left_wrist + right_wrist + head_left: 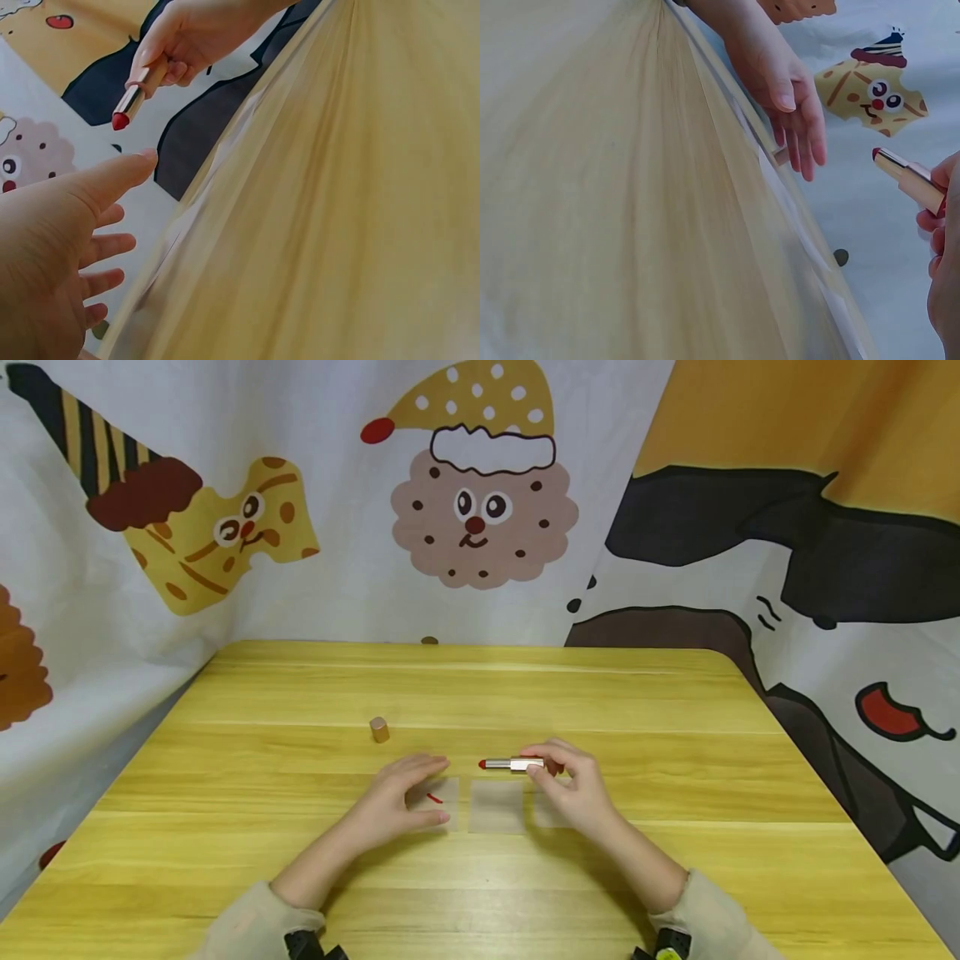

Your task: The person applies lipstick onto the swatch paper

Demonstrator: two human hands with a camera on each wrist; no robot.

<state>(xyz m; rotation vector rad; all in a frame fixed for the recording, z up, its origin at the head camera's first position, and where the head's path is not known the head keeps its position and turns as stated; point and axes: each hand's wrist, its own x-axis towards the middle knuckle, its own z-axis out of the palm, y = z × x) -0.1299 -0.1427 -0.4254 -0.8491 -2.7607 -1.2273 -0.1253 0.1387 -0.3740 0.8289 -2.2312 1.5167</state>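
A red lipstick (513, 764) is pinched at its base between the thumb and fingers of my right hand (573, 781), its red tip pointing left. In the left wrist view the lipstick (132, 101) shows its bullet turned up out of a rose-gold tube. My left hand (393, 793) has its fingers extended and thumb apart, holding nothing. Beneath it lies a thin translucent square (450, 818) with a short red streak (435, 798) on it. Another such square, the middle sheet (497, 807), lies between the hands. A third, the right sheet (547, 812), is partly hidden by my right hand.
The lipstick cap (379, 730), rose-gold, stands on the wooden table (480, 693) beyond my left hand. Behind the table's far edge hangs a curtain (337, 593) printed with cartoon figures.
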